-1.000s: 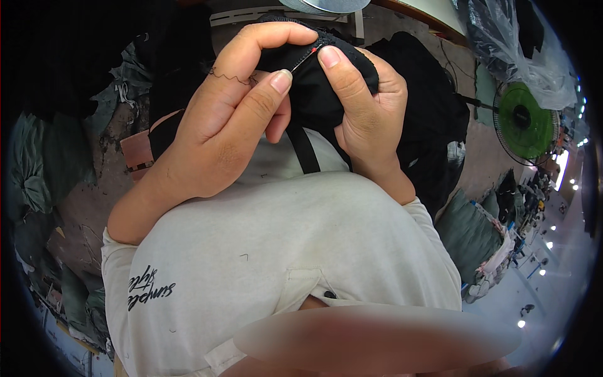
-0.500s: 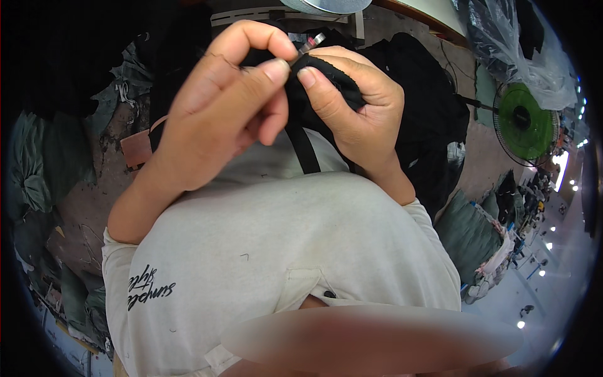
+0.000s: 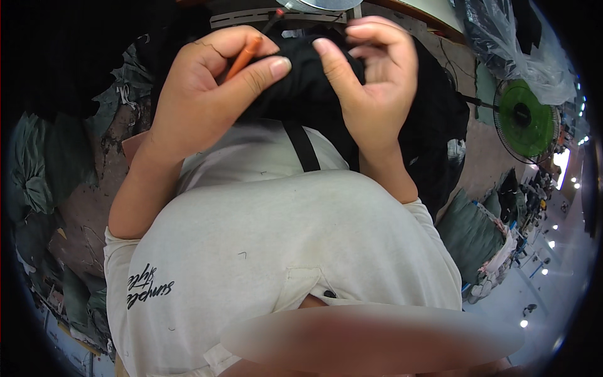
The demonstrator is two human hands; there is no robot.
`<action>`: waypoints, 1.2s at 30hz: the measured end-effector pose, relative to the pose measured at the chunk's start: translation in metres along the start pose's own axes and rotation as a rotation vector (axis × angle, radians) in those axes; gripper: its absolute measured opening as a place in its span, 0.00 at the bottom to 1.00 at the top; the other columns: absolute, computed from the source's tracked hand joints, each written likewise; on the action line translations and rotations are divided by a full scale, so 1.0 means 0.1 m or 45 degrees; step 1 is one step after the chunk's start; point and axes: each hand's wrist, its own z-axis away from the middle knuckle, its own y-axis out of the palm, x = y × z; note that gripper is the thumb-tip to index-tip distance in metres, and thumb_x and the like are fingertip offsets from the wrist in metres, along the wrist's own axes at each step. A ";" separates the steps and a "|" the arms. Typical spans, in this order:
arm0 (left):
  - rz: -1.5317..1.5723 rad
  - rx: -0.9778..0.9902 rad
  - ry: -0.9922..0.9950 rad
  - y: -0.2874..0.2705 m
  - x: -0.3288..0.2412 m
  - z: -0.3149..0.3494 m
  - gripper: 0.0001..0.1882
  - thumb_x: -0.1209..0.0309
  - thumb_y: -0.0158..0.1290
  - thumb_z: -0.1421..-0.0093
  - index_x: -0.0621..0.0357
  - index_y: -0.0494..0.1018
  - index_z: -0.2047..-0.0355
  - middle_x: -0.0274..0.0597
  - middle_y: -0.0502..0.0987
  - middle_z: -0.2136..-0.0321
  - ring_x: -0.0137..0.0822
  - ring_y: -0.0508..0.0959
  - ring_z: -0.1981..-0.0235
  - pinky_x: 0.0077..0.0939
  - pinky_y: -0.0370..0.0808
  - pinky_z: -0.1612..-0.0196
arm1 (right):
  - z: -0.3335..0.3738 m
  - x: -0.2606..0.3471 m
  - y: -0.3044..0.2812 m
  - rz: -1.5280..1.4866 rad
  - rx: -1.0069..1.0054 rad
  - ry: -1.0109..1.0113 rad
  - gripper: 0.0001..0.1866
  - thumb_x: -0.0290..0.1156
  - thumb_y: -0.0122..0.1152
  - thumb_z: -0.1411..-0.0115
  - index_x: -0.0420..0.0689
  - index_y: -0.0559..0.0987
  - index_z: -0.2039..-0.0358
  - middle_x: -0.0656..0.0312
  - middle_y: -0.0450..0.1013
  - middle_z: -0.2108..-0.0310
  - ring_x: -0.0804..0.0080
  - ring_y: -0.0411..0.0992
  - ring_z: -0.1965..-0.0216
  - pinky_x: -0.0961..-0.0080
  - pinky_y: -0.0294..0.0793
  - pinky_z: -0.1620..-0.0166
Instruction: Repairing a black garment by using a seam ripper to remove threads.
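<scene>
Up close, both hands work a bundle of black cloth [image 3: 301, 88] held at chest height. Left hand [image 3: 201, 107]: fingers curled around a thin orange tool [image 3: 244, 56], thumb [image 3: 264, 72] pressed flat against the cloth. Right hand [image 3: 370, 81]: fingers half-bent and spread, pinching nothing I can make out, thumb tip resting on the cloth just beside the left thumb. A black strap [image 3: 303, 146] hangs from the bundle below the fingers, over the pale shirt [image 3: 282, 245].

Judgement: the cloth wants pulling taut between the two thumbs, with the tool's tip kept angled away from the right fingers; the tip itself is hidden.

Around: green fan [image 3: 526, 120] well off beyond the right hand, clear plastic bag [image 3: 502, 38] above it, grey-green sacks [image 3: 468, 232] below. The slack bulk of the cloth crowds the working spot.
</scene>
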 end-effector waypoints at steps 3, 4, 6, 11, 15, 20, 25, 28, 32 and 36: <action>0.291 -0.102 -0.128 0.07 0.03 0.02 0.06 0.70 0.60 0.33 0.59 0.78 0.63 0.22 0.69 0.81 0.13 0.63 0.82 0.12 0.58 0.79 | 0.11 0.14 -0.04 0.022 -0.124 -0.319 0.16 0.21 0.78 0.51 0.42 0.78 0.65 0.62 0.73 0.63 0.71 0.71 0.67 0.77 0.72 0.64; 0.452 -0.157 -0.240 0.10 0.02 0.04 0.06 0.69 0.59 0.32 0.59 0.78 0.62 0.22 0.68 0.82 0.13 0.62 0.84 0.11 0.56 0.82 | 0.09 0.24 -0.09 0.025 0.091 -0.359 0.14 0.23 0.78 0.51 0.41 0.79 0.67 0.61 0.76 0.66 0.69 0.73 0.67 0.77 0.73 0.64; 0.507 -0.172 -0.231 0.14 0.03 0.06 0.06 0.69 0.58 0.31 0.59 0.78 0.61 0.22 0.67 0.83 0.12 0.61 0.86 0.11 0.55 0.84 | 0.09 0.25 0.02 -0.021 0.182 -0.284 0.13 0.24 0.78 0.50 0.40 0.81 0.68 0.60 0.78 0.68 0.67 0.75 0.67 0.78 0.75 0.63; 0.505 -0.140 -0.147 0.12 0.02 0.10 0.07 0.71 0.54 0.30 0.61 0.79 0.57 0.21 0.67 0.84 0.12 0.60 0.87 0.11 0.54 0.85 | 0.18 0.28 0.05 -0.292 0.240 0.185 0.11 0.24 0.74 0.44 0.39 0.81 0.61 0.61 0.78 0.64 0.76 0.76 0.63 0.80 0.77 0.60; 0.527 0.229 0.006 -0.08 0.10 0.11 0.12 0.75 0.48 0.29 0.63 0.77 0.50 0.27 0.74 0.79 0.11 0.61 0.88 0.09 0.54 0.85 | 0.20 0.24 -0.05 -0.788 0.342 0.486 0.10 0.19 0.69 0.40 0.38 0.79 0.58 0.62 0.75 0.62 0.78 0.74 0.60 0.81 0.75 0.56; 0.415 0.318 -0.037 0.03 -0.09 0.06 0.14 0.76 0.43 0.28 0.69 0.75 0.48 0.42 0.83 0.67 0.11 0.59 0.88 0.07 0.54 0.86 | 0.13 0.26 -0.50 -0.973 0.486 0.372 0.11 0.17 0.66 0.42 0.37 0.79 0.58 0.63 0.73 0.63 0.76 0.72 0.61 0.80 0.74 0.56; 0.077 0.570 0.184 -0.04 -0.24 0.10 0.10 0.83 0.53 0.36 0.69 0.81 0.57 0.52 0.83 0.55 0.37 0.84 0.58 0.24 0.77 0.53 | -0.31 0.36 -2.46 -1.460 0.614 0.055 0.06 0.26 0.59 0.35 0.40 0.79 0.59 0.62 0.76 0.67 0.72 0.75 0.67 0.77 0.77 0.63; -0.440 0.552 0.750 -0.09 -0.31 -0.06 0.11 0.83 0.55 0.40 0.66 0.82 0.58 0.54 0.80 0.48 0.36 0.82 0.57 0.25 0.76 0.55 | -0.29 0.54 -2.40 -2.002 0.947 -0.165 0.08 0.29 0.52 0.29 0.42 0.80 0.59 0.61 0.79 0.70 0.68 0.79 0.71 0.76 0.81 0.67; -0.056 0.414 0.683 -0.07 -0.28 -0.11 0.12 0.84 0.55 0.40 0.64 0.83 0.58 0.48 0.80 0.55 0.30 0.78 0.62 0.19 0.72 0.61 | 0.02 0.26 -1.48 -2.157 -0.192 0.030 0.05 0.27 0.57 0.31 0.42 0.77 0.57 0.60 0.77 0.64 0.76 0.76 0.67 0.82 0.79 0.63; 0.289 0.170 0.226 0.30 -0.03 0.01 0.05 0.76 0.63 0.37 0.60 0.81 0.62 0.29 0.76 0.72 0.15 0.68 0.75 0.13 0.65 0.72 | 0.05 0.52 -0.41 -0.772 0.292 0.401 0.07 0.20 0.66 0.38 0.38 0.79 0.60 0.61 0.77 0.64 0.79 0.75 0.65 0.84 0.76 0.59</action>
